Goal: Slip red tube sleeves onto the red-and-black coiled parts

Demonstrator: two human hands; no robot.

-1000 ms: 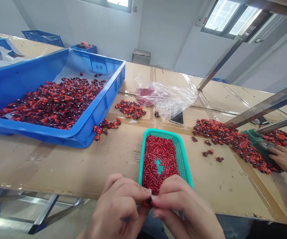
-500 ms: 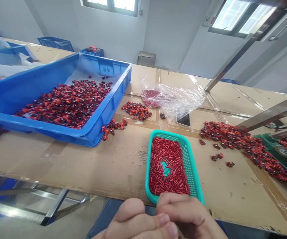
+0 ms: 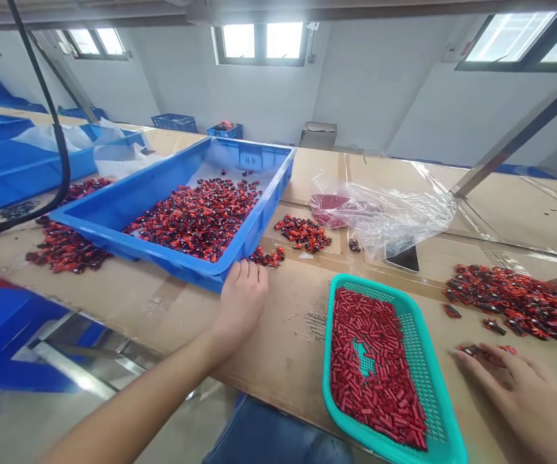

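Your blue tray (image 3: 138, 243) is smooth plastic, softly shiny, and that green basket (image 3: 328, 361) is perforated plastic, kinda glossy. The red tubes (image 3: 389, 386) look pretty matt, but your red-and-black pieces (image 3: 201, 216) are properly shiny. You've got dull cardboard (image 3: 283, 341) with glossy tape (image 3: 426, 173), a crinkly clear plastic bag (image 3: 404, 212) and a shiny metal post (image 3: 519, 134).

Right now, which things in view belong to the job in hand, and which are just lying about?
Likely in the job:
red-and-black parts, piled beyond the right hand
green basket with red tubes
blue bin holding more such parts, the left hand at its near corner

Apparently lying about:
phone-like device, partly overlapped by clear plastic
grey box by the wall
black cord
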